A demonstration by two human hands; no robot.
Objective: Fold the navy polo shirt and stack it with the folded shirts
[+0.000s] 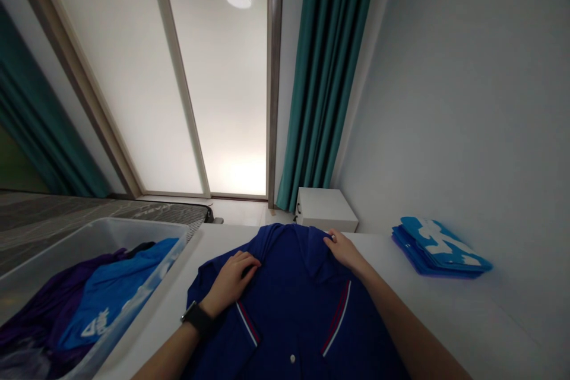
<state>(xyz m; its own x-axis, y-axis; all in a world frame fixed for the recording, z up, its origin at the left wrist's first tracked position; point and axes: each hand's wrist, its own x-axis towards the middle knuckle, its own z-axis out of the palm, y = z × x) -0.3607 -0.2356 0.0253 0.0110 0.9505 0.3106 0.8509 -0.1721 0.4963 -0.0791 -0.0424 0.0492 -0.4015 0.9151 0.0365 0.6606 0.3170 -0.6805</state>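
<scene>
A dark blue polo shirt with red and white stripes and a white button lies spread on the white table. My left hand, with a black watch on its wrist, rests on the shirt's left shoulder with its fingers curled into the cloth. My right hand lies at the shirt's far right edge near the collar, fingers closed on the fabric there.
A clear plastic bin at the left holds blue and purple clothes. A stack of folded blue and white shirts sits at the right by the wall. Beyond the table stand a small white cabinet, teal curtains and frosted sliding doors.
</scene>
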